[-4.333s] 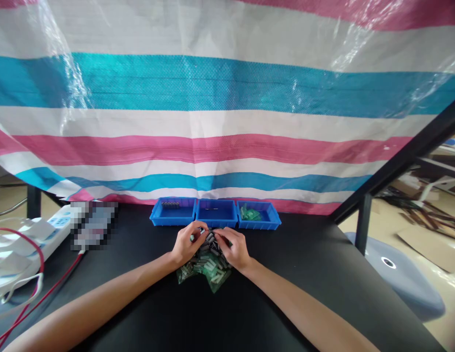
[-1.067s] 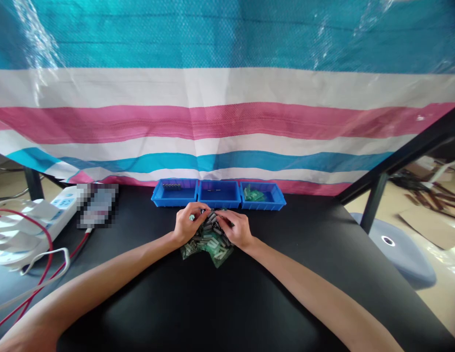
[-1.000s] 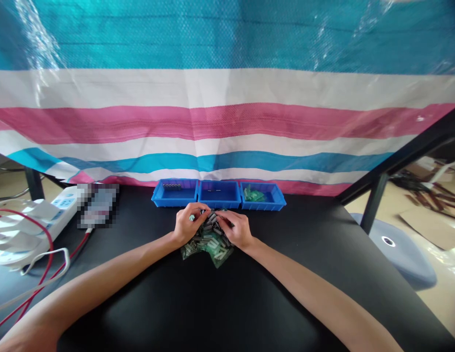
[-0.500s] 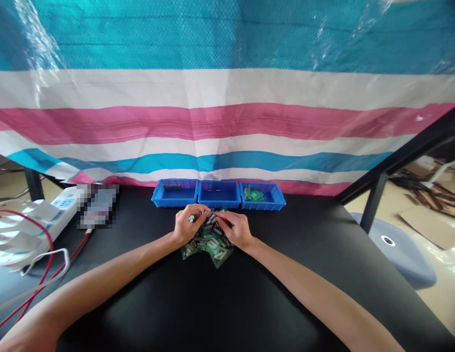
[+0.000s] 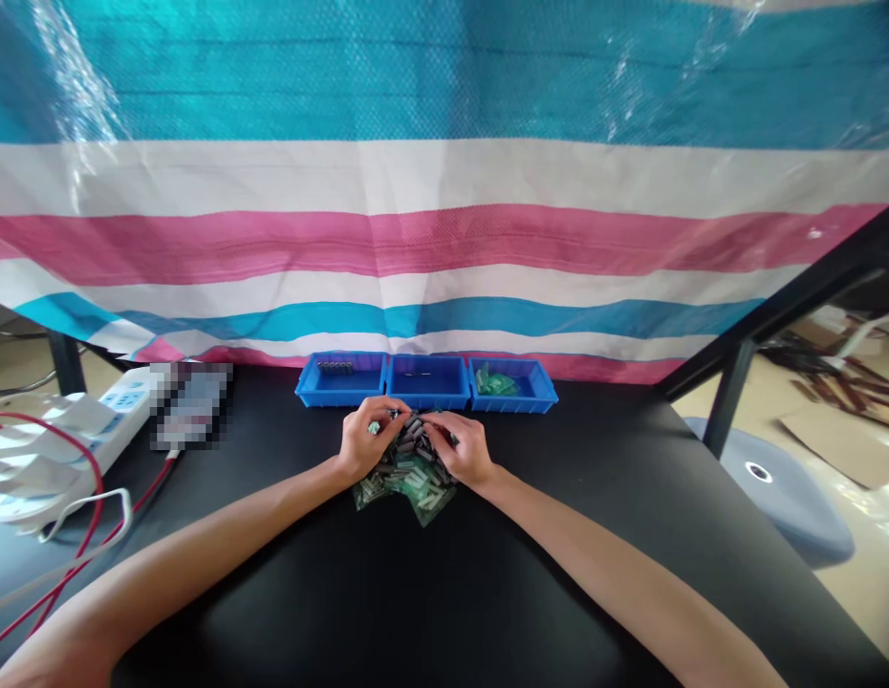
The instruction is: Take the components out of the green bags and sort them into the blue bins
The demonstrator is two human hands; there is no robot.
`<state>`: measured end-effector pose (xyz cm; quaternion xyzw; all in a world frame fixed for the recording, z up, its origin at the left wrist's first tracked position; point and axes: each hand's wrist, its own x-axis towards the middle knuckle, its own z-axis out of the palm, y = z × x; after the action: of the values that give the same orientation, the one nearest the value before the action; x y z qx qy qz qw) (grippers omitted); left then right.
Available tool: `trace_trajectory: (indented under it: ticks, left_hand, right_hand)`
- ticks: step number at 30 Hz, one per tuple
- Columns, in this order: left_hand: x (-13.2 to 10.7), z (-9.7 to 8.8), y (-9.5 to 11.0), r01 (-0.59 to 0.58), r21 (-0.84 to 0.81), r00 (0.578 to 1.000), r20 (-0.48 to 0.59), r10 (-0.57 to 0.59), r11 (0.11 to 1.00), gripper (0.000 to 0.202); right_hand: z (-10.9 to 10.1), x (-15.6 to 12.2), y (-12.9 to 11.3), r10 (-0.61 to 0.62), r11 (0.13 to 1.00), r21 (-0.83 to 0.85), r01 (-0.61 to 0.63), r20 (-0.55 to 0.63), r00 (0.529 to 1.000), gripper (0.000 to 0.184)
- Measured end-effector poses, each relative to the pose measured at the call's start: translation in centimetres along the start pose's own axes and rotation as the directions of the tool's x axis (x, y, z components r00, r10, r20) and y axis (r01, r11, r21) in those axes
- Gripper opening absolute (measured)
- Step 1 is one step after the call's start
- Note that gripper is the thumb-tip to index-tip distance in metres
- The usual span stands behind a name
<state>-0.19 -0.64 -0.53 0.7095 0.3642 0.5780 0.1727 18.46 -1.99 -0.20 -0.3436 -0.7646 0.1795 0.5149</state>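
A heap of small grey cylindrical parts and green pieces (image 5: 408, 478) lies on the black tabletop (image 5: 444, 612), partly in clear bags. My left hand (image 5: 365, 441) is at the heap's left side, its fingertips pinching a small part with a green end. My right hand (image 5: 463, 447) rests on the heap's right side, fingers down among the grey parts, and what they hold is hidden. Just beyond stand three joined blue bins. The left bin (image 5: 340, 392) holds a row of dark parts, the middle bin (image 5: 428, 394) a few tiny bits, the right bin (image 5: 512, 394) green pieces.
A white power strip (image 5: 111, 416) and red cable (image 5: 121, 502) lie at the table's left, beside a pixelated object (image 5: 190, 406). A striped tarp (image 5: 444, 239) hangs behind the bins. A black table leg (image 5: 727, 401) and grey round seat (image 5: 770, 511) stand right.
The view has tilted down since the oldest frame, so the bins sit higher in the picture. Both hands stay at the heap, with only slight finger movement among the parts.
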Motion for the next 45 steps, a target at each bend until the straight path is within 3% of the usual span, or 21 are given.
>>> trace_trajectory:
  ticks: [12,45]
  left_hand:
    - [-0.10,-0.10,0.15,-0.096,0.109,0.995,0.005,0.096,0.989,0.010]
    - [-0.21,-0.31,0.12,-0.154,0.151,0.988,0.019,0.152,0.976,0.009]
  right_hand:
    - [-0.28,0.01,-0.19,0.019,1.000,-0.023,-0.019,-0.029,0.999,0.016]
    - [-0.19,0.11,-0.18,0.030,0.999,-0.033,-0.030,-0.024,0.999,0.018]
